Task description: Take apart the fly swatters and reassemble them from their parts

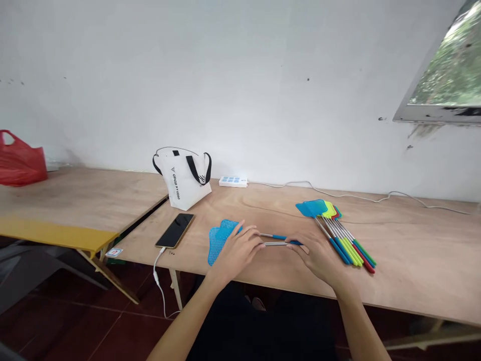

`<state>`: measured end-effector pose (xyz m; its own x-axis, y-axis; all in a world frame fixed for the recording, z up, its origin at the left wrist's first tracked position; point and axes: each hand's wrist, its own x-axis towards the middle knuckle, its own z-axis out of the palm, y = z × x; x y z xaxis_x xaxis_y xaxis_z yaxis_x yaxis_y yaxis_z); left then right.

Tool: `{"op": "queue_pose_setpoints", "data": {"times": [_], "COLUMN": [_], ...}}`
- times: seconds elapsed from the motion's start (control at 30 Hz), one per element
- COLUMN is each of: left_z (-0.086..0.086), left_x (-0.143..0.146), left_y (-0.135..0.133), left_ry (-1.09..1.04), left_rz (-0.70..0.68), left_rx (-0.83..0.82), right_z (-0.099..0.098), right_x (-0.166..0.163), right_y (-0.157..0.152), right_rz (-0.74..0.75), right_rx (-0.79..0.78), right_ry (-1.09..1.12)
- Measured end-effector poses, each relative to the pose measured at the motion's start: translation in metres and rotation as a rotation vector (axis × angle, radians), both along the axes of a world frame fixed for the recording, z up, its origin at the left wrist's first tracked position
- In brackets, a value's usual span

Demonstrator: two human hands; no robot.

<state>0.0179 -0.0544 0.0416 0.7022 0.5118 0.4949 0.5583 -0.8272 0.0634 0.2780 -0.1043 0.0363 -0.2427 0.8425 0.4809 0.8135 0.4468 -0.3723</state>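
Observation:
Two blue fly swatters lie crosswise at the table's front, their mesh heads on the left overlapping. Fingers of my left hand [240, 250] are closed round the metal shaft of the nearer blue fly swatter [276, 244], close to its head and partly hiding both heads. At the other end, my right hand [313, 250] grips that swatter's blue handle. Just behind it lies the second blue fly swatter [278, 237], its handle reaching toward my right fingers; whether they touch it I cannot tell. To the right, several fly swatters [340, 233] in blue, yellow, red and green lie fanned in an overlapping row.
A phone [175, 230] with a white cable [155, 273] lies at left. Behind it stands a white bag [180, 183] with black handles. A power strip [233, 181] sits by the wall, its cord running right. A red plastic bag [20, 163] rests on the neighbouring table.

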Motion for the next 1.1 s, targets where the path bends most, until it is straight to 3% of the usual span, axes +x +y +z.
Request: {"op": "queue_pose_setpoints", "data": {"times": [0.17,0.5,0.77,1.1], "left_z": [0.004,0.017,0.022,0.022], "left_x": [-0.004,-0.020,-0.022,-0.021], "left_y": [0.004,0.006,-0.002,-0.004], "left_ry": [-0.147,-0.124,-0.147,-0.138], "left_rz": [0.077,-0.034,-0.044,-0.063], "left_rx": [0.134,0.365,0.509,0.546], "right_z": [0.005,0.009,0.007,0.007], "right_x": [-0.011,-0.043,-0.042,-0.035], "right_y": [-0.004,-0.016,-0.020,-0.017], "right_rz": [-0.032,-0.151,-0.165,-0.110], "right_rx": [0.019,0.160,0.177,0.109], "right_ry": [0.000,-0.069,-0.144,-0.226]}}
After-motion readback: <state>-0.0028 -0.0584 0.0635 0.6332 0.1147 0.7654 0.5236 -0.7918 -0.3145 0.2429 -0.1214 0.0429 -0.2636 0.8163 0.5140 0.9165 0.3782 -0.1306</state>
